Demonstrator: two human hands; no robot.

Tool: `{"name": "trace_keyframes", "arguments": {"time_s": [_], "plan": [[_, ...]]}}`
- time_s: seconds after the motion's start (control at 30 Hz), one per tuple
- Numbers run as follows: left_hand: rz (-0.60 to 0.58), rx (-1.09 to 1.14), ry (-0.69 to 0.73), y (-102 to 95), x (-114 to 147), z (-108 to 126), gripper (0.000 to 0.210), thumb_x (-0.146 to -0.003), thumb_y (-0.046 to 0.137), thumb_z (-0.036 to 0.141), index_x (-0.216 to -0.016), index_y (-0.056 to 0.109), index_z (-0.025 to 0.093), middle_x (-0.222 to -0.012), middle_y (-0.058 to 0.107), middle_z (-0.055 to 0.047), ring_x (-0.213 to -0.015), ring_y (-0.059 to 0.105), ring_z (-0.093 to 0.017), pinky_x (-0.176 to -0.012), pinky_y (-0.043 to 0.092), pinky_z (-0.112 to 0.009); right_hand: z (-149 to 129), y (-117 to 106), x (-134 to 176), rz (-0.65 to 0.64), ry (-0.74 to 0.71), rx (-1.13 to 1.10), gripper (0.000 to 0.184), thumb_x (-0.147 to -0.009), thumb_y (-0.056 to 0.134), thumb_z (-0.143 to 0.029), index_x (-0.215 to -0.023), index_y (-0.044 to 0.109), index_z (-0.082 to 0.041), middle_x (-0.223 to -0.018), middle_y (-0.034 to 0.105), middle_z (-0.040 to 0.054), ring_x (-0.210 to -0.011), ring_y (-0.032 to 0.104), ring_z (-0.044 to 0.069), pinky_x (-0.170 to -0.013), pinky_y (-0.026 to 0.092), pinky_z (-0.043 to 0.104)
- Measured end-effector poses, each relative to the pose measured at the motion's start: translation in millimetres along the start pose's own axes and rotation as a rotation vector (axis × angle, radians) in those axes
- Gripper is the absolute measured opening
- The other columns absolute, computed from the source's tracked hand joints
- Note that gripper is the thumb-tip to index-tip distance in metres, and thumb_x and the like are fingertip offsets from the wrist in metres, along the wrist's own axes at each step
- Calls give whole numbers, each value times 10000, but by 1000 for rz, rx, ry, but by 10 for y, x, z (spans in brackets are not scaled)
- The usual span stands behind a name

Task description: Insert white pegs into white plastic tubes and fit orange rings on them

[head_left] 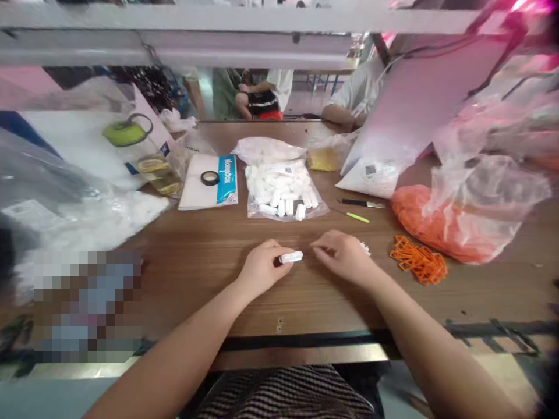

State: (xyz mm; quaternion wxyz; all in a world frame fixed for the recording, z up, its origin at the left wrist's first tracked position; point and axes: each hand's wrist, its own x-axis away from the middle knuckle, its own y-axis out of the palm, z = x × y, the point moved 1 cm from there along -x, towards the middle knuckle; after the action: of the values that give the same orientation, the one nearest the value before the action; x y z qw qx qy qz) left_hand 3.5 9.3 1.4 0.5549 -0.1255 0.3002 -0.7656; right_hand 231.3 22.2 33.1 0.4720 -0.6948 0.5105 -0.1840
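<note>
My left hand (262, 269) is closed on a small white plastic piece (292, 256), gripped between thumb and fingers above the brown table (209, 244). The end of the piece points toward my right hand (343, 256). That hand is a little to the right, its fingers curled and the thumb drawn in near the fingertips. Anything in its pinch is too small to make out. Some small white parts (365, 249) lie just beyond the right hand, partly hidden by it. Ahead of both hands is an open clear bag (282, 189) with many similar white pieces.
Orange frame-like parts (419, 260) lie right of my hands beside a bag of orange parts (441, 221). A craft knife (360, 203) and yellow-green tool (358, 217) lie ahead. Black tape (210, 178) rests on a notebook (192, 195). Large bags (105, 224) crowd the left.
</note>
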Motion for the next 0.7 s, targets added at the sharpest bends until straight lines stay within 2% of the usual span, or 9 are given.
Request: {"name": "trace_keyframes", "arguments": {"time_s": [0.1,0.2,0.33,0.53,0.7], "plan": [[-3,-5,-10,-15,18,3,263,-818,695,216,-1073,740,258,-910,637,-8,-696,554,-127,-683,465,-282,607,-304,18,62,303,122,215,-814,578,-314,-783,769,-219,-813,765,28,-718,670,189,-663,484,289],[-4,-3,-22,-25,22,19,262,-813,699,214,-1068,740,257,-925,649,-14,-687,553,-127,-675,467,-286,942,-487,57,-28,451,90,217,-778,606,-347,-781,780,-217,-779,764,19,-711,682,203,-637,485,284],[-8,-5,-28,-28,16,41,261,-816,696,218,-1069,739,266,-937,655,-15,-681,552,-126,-663,465,-287,996,-529,74,-165,471,13,225,-767,616,-353,-783,789,-210,-784,770,28,-718,693,206,-662,508,282],[-13,0,-34,-30,18,43,266,-820,693,221,-1080,736,257,-933,654,-15,-680,548,-124,-659,461,-286,990,-494,25,-177,467,81,205,-755,625,-342,-761,784,-212,-744,758,21,-677,676,189,-638,488,273],[-14,5,-39,-33,19,49,261,-819,693,223,-1074,739,250,-931,652,-15,-678,548,-124,-658,461,-287,924,-495,-17,-180,433,224,190,-745,610,-323,-755,777,-233,-750,750,13,-691,657,185,-640,447,273]]}}
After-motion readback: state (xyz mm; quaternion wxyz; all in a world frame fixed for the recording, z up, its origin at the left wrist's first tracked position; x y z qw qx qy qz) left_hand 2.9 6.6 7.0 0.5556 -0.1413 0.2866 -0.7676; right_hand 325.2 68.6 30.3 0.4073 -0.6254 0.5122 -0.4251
